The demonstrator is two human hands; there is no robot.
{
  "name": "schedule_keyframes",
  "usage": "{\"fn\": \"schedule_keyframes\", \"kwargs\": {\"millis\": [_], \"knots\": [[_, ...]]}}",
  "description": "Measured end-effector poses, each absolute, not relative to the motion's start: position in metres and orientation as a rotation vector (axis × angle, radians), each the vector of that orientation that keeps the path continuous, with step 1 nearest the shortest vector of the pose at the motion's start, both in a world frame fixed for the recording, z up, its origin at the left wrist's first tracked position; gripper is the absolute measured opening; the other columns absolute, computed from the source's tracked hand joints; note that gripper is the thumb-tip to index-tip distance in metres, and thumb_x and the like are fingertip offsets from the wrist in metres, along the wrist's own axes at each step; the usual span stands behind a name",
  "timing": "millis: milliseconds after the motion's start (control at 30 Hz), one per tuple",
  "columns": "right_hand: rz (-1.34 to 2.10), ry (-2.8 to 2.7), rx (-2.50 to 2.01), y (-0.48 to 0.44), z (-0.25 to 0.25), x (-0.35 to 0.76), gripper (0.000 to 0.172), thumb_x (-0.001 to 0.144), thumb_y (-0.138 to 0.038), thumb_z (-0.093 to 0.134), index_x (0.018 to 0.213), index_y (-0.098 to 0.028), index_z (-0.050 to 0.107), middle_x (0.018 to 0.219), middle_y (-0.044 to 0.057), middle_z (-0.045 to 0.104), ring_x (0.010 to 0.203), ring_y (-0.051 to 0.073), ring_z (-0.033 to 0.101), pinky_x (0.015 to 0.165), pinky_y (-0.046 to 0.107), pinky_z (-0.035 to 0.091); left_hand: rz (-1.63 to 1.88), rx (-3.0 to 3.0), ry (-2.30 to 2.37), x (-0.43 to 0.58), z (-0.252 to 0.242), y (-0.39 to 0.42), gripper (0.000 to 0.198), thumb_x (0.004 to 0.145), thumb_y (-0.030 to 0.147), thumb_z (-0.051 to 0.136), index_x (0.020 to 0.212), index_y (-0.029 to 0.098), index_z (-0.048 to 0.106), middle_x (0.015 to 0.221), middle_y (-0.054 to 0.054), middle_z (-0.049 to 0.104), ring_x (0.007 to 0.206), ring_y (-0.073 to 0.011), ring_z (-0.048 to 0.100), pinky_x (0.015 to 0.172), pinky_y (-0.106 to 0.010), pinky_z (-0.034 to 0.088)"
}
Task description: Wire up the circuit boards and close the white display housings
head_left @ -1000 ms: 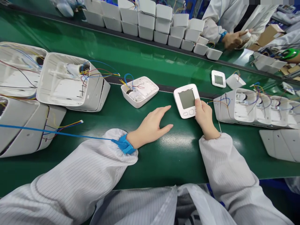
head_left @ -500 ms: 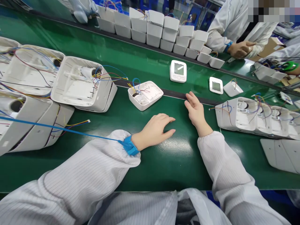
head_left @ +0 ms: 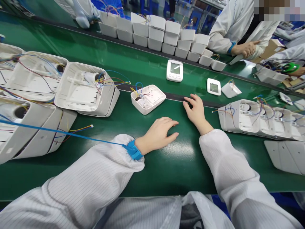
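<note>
My left hand (head_left: 159, 133) rests palm down on the green bench, fingers loosely spread, holding nothing; a blue wrist strap (head_left: 132, 150) with a blue cord is on that wrist. My right hand (head_left: 195, 110) lies open and empty near the dark strip along the conveyor edge. A white display unit with a screen and buttons (head_left: 174, 70) lies on the green belt beyond both hands. An open white half-shell with coloured wires (head_left: 148, 98) sits just left of my right hand.
Large open white housings with wires (head_left: 83, 87) crowd the left; more of them (head_left: 252, 116) line the right. Another display unit (head_left: 213, 86) and a small shell (head_left: 230, 89) lie on the belt. Stacked white shells (head_left: 157, 35) stand at the back. A co-worker's hands (head_left: 244, 49) work at the far right.
My right hand let go of the display unit, which now lies on the belt and has drifted left. The right hand stays open by the belt's edge; the left hand barely moved.
</note>
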State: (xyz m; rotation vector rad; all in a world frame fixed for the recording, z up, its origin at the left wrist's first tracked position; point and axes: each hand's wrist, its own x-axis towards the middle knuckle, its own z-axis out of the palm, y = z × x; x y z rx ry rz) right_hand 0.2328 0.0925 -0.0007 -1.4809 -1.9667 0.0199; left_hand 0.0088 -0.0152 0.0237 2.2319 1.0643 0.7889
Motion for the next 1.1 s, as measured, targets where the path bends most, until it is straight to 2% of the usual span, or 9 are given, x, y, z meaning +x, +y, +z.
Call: {"fn": "schedule_keyframes", "kwargs": {"millis": [167, 267, 367, 467, 600, 733, 867, 967, 1100], "knots": [[-0.069, -1.933, -1.844, 0.150, 0.010, 0.263, 0.045, 0.092, -0.048, 0.057, 0.123, -0.017, 0.070, 0.150, 0.019, 0.042, 0.144, 0.036, 0.026, 0.118, 0.057, 0.019, 0.983, 2.068, 1.077, 0.006, 0.026, -0.012, 0.031, 0.088, 0.028, 0.058, 0.117, 0.018, 0.064, 0.106, -0.008, 0.072, 0.105, -0.0228, 0.064, 0.096, -0.042, 0.051], [0.052, -1.789, -2.132, 0.176, 0.018, 0.280, 0.056, 0.091, -0.059, 0.051, 0.129, -0.020, 0.066, 0.155, 0.017, 0.034, 0.145, 0.042, 0.021, 0.114, 0.064, 0.019, 1.071, 1.922, 1.222, 0.000, 0.026, -0.003, 0.043, 0.088, 0.027, 0.056, 0.130, 0.020, 0.056, 0.099, -0.004, 0.073, 0.092, -0.0187, 0.067, 0.085, -0.035, 0.054], [0.160, -1.645, -2.309, 0.185, 0.020, 0.285, 0.066, 0.086, -0.064, 0.053, 0.138, -0.024, 0.058, 0.155, 0.017, 0.035, 0.141, 0.045, 0.027, 0.109, 0.068, 0.025, 1.008, 1.826, 1.386, -0.006, 0.026, 0.007, 0.067, 0.086, 0.028, 0.058, 0.149, 0.019, 0.035, 0.087, -0.001, 0.073, 0.074, -0.0153, 0.067, 0.071, -0.029, 0.052], [0.048, -1.637, -2.279, 0.181, 0.019, 0.281, 0.053, 0.088, -0.051, 0.053, 0.131, -0.021, 0.064, 0.141, 0.017, 0.051, 0.130, 0.041, 0.042, 0.104, 0.063, 0.036, 0.923, 1.824, 1.577, -0.012, 0.029, 0.015, 0.074, 0.085, 0.032, 0.058, 0.151, 0.015, 0.030, 0.079, 0.000, 0.074, 0.066, -0.0162, 0.066, 0.067, -0.029, 0.050], [-0.048, -1.622, -2.222, 0.170, 0.019, 0.276, 0.040, 0.089, -0.031, 0.047, 0.121, -0.020, 0.068, 0.123, 0.014, 0.063, 0.113, 0.032, 0.056, 0.097, 0.052, 0.044, 0.794, 1.898, 1.707, -0.017, 0.033, 0.019, 0.055, 0.086, 0.037, 0.057, 0.134, 0.013, 0.052, 0.077, -0.003, 0.074, 0.070, -0.0215, 0.067, 0.067, -0.032, 0.048], [-0.140, -1.502, -2.152, 0.161, 0.021, 0.275, 0.033, 0.087, -0.025, 0.048, 0.115, -0.019, 0.065, 0.118, 0.012, 0.064, 0.104, 0.027, 0.059, 0.095, 0.046, 0.045, 0.821, 1.920, 1.642, -0.020, 0.033, 0.016, 0.039, 0.088, 0.040, 0.055, 0.118, 0.016, 0.061, 0.076, -0.003, 0.073, 0.069, -0.0207, 0.066, 0.066, -0.031, 0.046], [-0.138, -1.345, -1.991, 0.152, 0.024, 0.277, 0.026, 0.090, -0.019, 0.041, 0.109, -0.018, 0.059, 0.111, 0.010, 0.064, 0.101, 0.024, 0.060, 0.097, 0.043, 0.043, 0.828, 2.029, 1.421, -0.016, 0.032, 0.009, 0.029, 0.091, 0.045, 0.053, 0.087, 0.019, 0.064, 0.069, -0.001, 0.066, 0.065, -0.0175, 0.062, 0.062, -0.029, 0.043], [-0.119, -1.331, -1.874, 0.141, 0.024, 0.276, 0.027, 0.094, -0.023, 0.040, 0.117, -0.015, 0.052, 0.113, 0.012, 0.063, 0.100, 0.022, 0.062, 0.095, 0.038, 0.046, 0.745, 2.269, 1.169, -0.011, 0.031, 0.003, 0.020, 0.087, 0.037, 0.057, 0.090, 0.018, 0.064, 0.084, -0.005, 0.066, 0.076, -0.0196, 0.062, 0.069, -0.031, 0.048], [0.031, -1.238, -1.645, 0.115, 0.017, 0.266, 0.038, 0.091, -0.025, 0.045, 0.127, -0.012, 0.044, 0.125, 0.017, 0.057, 0.112, 0.022, 0.061, 0.092, 0.035, 0.051, 0.717, 2.330, 0.867, -0.009, 0.028, 0.001, 0.031, 0.091, 0.022, 0.046, 0.119, 0.021, 0.060, 0.116, -0.008, 0.066, 0.105, -0.0209, 0.063, 0.091, -0.035, 0.050]]}}
